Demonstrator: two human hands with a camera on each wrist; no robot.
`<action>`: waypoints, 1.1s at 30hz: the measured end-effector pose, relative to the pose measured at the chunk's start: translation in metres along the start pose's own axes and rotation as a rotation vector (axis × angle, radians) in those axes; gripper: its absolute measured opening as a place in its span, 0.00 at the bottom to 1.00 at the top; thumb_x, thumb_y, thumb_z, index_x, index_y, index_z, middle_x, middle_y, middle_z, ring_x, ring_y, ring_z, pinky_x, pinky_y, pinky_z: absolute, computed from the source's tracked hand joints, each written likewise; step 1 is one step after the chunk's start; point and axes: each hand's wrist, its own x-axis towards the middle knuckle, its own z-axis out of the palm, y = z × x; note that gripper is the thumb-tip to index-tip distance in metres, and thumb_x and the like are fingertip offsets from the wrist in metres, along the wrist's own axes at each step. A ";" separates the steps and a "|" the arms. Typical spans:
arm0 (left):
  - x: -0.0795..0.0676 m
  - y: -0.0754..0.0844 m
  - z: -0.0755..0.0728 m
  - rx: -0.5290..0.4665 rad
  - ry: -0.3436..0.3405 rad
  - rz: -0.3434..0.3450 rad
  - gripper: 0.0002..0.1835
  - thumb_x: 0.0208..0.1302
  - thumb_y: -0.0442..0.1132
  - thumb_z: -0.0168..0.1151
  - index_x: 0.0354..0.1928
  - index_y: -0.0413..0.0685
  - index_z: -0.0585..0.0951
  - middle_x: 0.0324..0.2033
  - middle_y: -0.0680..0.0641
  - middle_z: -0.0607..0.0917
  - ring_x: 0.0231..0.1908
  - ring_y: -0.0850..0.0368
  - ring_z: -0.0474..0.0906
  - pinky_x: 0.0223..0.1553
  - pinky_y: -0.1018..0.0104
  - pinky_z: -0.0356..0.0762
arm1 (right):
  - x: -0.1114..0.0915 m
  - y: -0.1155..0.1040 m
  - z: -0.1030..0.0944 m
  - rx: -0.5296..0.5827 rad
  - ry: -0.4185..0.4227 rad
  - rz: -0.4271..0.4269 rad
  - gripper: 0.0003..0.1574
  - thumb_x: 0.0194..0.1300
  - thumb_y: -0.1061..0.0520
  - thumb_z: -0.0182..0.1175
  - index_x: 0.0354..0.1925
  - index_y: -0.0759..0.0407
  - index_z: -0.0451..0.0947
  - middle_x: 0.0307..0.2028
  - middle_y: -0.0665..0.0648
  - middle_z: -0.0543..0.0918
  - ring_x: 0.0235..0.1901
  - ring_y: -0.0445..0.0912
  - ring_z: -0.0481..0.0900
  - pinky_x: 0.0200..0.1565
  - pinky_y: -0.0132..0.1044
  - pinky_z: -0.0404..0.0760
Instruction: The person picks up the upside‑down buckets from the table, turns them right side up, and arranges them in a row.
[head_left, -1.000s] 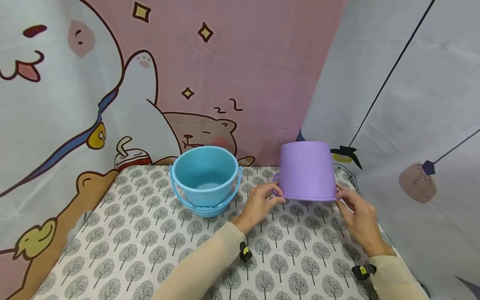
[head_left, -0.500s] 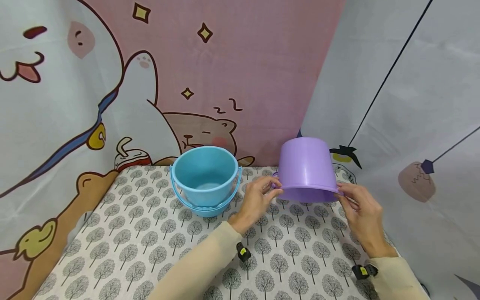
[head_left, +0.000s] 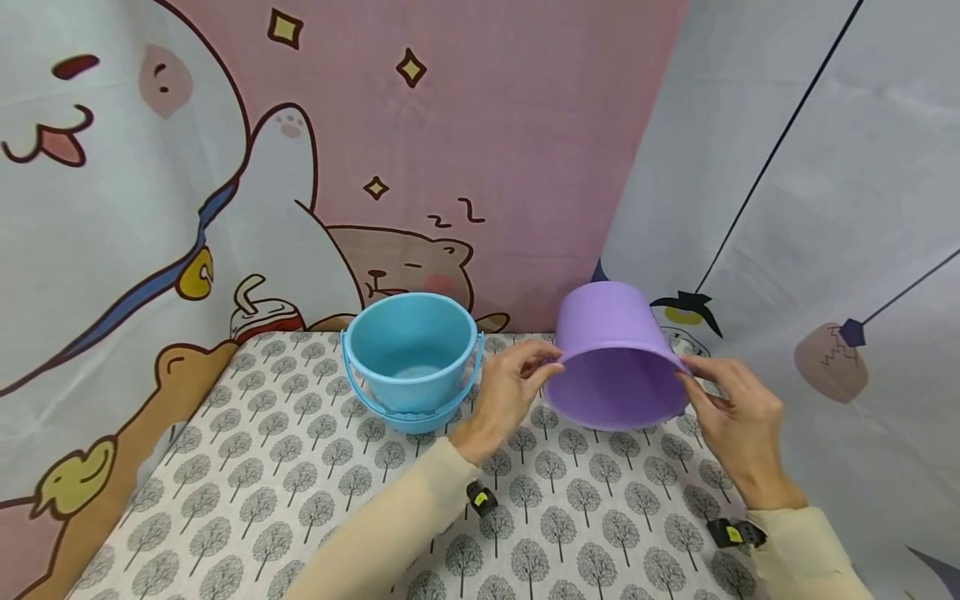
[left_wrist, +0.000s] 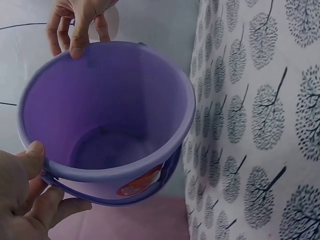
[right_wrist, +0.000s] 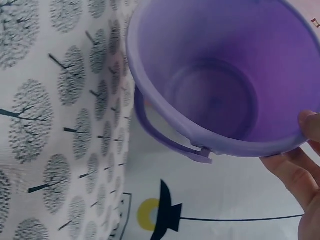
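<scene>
A purple bucket (head_left: 611,317) is tilted on its side, its mouth turned toward me, over the right part of the table. My left hand (head_left: 510,396) pinches its rim on the left, with the thumb (left_wrist: 35,155) at the rim's edge. On the opposite side my right hand (head_left: 731,421) pinches the rim, thumb inside and fingers outside in the right wrist view. The bucket's inside (left_wrist: 115,110) holds nothing that I can see. Its purple handle (right_wrist: 170,142) hangs along the outer wall, and a red label (left_wrist: 142,182) shows there.
A light blue bucket (head_left: 412,383) with its handle (head_left: 360,400) lowered stands upright left of my left hand. The table is covered by a cloth (head_left: 300,483) printed with trees. Cartoon-printed curtains (head_left: 525,167) rise behind the table and along its right side.
The purple bucket was upside down, its mouth facing down. Both hands have tipped it so that the mouth now faces me. The blue bucket has stayed put.
</scene>
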 end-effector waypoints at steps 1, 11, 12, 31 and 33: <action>0.001 0.001 -0.001 0.006 0.006 0.003 0.13 0.75 0.34 0.78 0.58 0.40 0.93 0.53 0.38 0.97 0.51 0.44 1.00 0.54 0.76 0.94 | 0.002 -0.001 0.000 -0.003 -0.001 -0.001 0.32 0.51 0.86 0.79 0.54 0.71 0.94 0.45 0.72 0.94 0.57 0.16 0.85 0.49 0.12 0.85; 0.009 0.017 -0.015 0.006 0.004 -0.005 0.13 0.78 0.35 0.77 0.61 0.45 0.93 0.55 0.41 0.98 0.52 0.47 1.00 0.53 0.75 0.95 | 0.024 -0.014 -0.010 -0.040 -0.037 -0.017 0.31 0.55 0.80 0.82 0.57 0.66 0.95 0.47 0.70 0.96 0.53 0.13 0.84 0.48 0.08 0.82; 0.010 0.018 -0.016 0.015 0.005 0.000 0.13 0.78 0.35 0.78 0.60 0.45 0.94 0.54 0.41 0.99 0.51 0.46 1.00 0.52 0.75 0.95 | 0.025 -0.015 -0.011 -0.050 -0.043 -0.015 0.31 0.55 0.79 0.83 0.57 0.65 0.95 0.47 0.70 0.96 0.53 0.12 0.83 0.48 0.08 0.82; 0.031 0.035 -0.036 0.145 -0.037 0.003 0.16 0.78 0.40 0.79 0.63 0.45 0.94 0.55 0.40 0.98 0.45 0.46 1.01 0.40 0.79 0.93 | 0.055 -0.023 -0.016 -0.077 -0.114 0.018 0.30 0.61 0.78 0.82 0.60 0.64 0.94 0.48 0.72 0.97 0.48 0.06 0.79 0.48 0.08 0.82; 0.034 0.037 -0.037 0.157 -0.047 -0.004 0.17 0.79 0.40 0.79 0.64 0.46 0.94 0.55 0.41 0.98 0.46 0.48 1.01 0.43 0.79 0.93 | 0.058 -0.023 -0.017 -0.082 -0.130 0.033 0.29 0.62 0.78 0.82 0.60 0.63 0.94 0.49 0.72 0.97 0.47 0.06 0.79 0.47 0.07 0.81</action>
